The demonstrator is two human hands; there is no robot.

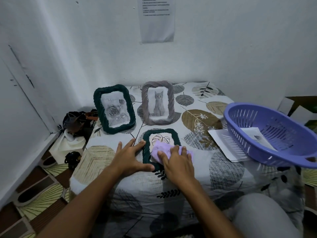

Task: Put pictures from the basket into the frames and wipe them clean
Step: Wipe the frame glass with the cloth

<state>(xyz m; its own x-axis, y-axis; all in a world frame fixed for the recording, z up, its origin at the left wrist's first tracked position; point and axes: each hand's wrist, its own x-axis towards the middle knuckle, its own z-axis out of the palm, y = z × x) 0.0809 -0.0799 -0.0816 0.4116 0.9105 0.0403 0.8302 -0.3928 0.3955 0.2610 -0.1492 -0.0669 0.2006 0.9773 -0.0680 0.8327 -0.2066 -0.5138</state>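
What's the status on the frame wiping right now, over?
Left hand flat, steadying flat dark green frame. Right hand pressing purple cloth on its glass. Two frames stand behind, filled. Basket holds one more picture. Nothing in the way.

Flat green frame [145,150] under lilac cloth [163,149]

left hand [132,156] flat, right hand [177,163] seemingly pressing
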